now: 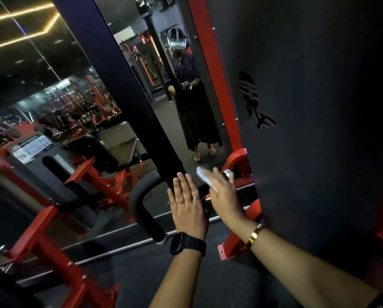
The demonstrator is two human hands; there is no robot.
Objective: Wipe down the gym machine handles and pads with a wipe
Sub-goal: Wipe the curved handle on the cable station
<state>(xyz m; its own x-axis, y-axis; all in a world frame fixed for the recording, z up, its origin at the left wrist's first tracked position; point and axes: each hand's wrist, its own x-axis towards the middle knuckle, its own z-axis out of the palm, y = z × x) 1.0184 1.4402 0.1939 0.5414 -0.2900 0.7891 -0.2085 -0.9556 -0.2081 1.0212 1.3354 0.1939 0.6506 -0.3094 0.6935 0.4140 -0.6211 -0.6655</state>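
Head view: The left hand (189,205) was flat, with the fingers straight and pressed together and its back to the camera. Its fingertips lay at the lower end of the black upright (141,107). A black watch (187,243) was on that wrist. The right hand (225,194), blurred, was just beside the left and held a crumpled white wipe (205,177). The wipe stuck out at the thumb side, close to the foot of the upright. Exact finger placement on the wipe could not be told. A gold bracelet (256,235) was on the right wrist. The curved black handle (141,203) sat just left of the left hand, untouched. A mirror (52,96) stood behind, with a dark panel (319,107) and red frame (219,96) to the right.
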